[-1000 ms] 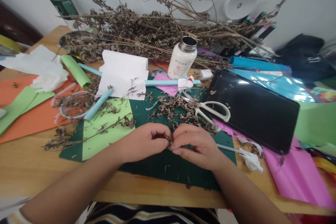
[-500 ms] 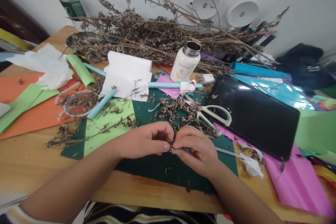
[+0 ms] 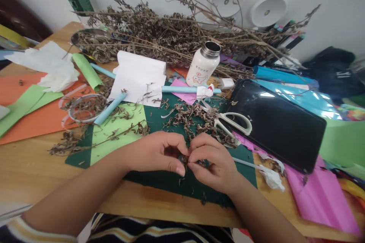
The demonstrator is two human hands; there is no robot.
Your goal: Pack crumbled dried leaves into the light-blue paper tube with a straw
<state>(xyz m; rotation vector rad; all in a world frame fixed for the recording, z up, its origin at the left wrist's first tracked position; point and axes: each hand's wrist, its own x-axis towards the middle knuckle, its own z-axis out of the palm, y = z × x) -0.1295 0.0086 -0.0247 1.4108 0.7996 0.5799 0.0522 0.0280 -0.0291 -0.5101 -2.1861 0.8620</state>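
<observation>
Found one dried plant bit (image 3: 184, 160) at near centre of the scene. Appears dark brown, small and crumpled. Is pinched at its right side and hangs roughly upright. Shows only in part; cannot be confirmed in full outline.

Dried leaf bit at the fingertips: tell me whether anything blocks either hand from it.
Nothing visible does: the right hand pinches the dried leaf bit, and the left hand is close beside it. The scissors lie beyond both hands, outside the gap.

An uncapped white flask (image 3: 201, 69) stood beyond the fingers (image 3: 201, 154); a black tablet (image 3: 279, 129) lay to their right, orange paper (image 3: 34, 127) to their left.
</observation>
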